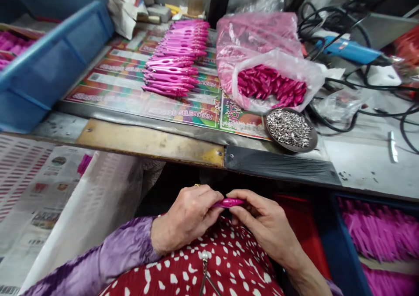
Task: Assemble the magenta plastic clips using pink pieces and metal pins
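My left hand (pixel 186 219) and my right hand (pixel 265 226) pinch a slim pink plastic part (pixel 228 203) between their fingertips, low over my red spotted clothing. On the bench beyond, several matching pink parts (pixel 173 58) lie side by side in a long row on a printed sheet (pixel 131 99). A clear plastic bag (pixel 258 51) to their right holds many darker pink pieces. Beside the bag sits a round dish (pixel 290 129) heaped with small metal pins. Both hands are well below the bench edge and touch nothing else.
A blue crate (pixel 39 56) with pink parts stands at the bench's left. A blue bin (pixel 376 230) of pink parts sits low on my right. Black cables and a blue power tool (pixel 350 50) lie back right. Newspaper (pixel 29 191) covers the surface at my left.
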### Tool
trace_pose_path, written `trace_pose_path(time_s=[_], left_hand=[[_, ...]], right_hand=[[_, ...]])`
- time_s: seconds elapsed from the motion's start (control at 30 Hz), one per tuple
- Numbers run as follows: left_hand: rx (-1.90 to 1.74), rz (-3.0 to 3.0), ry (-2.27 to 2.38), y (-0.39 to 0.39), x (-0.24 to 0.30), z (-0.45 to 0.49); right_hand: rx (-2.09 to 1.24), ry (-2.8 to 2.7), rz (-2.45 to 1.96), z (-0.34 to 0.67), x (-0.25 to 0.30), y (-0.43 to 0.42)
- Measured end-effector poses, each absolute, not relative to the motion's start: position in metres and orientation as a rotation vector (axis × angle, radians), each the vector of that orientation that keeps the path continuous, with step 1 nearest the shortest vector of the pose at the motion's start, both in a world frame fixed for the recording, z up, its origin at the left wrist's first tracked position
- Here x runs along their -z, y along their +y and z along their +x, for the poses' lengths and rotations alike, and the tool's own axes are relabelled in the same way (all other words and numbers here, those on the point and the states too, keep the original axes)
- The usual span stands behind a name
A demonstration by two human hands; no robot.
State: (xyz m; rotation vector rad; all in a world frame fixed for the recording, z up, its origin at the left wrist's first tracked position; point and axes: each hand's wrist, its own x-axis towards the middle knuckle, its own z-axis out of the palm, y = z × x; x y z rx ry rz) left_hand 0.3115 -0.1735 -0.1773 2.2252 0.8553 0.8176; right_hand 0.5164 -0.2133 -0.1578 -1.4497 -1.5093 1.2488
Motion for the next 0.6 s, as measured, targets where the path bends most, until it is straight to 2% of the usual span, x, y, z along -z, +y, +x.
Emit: trace_pose_path(time_s=[0.6], left_hand=[[-0.878,2.275,0.873,-0.1774,0.1797,0.3125]], right_hand=[[-1.197,-1.554,-1.437,0.5098,0.1595,-0.2166]])
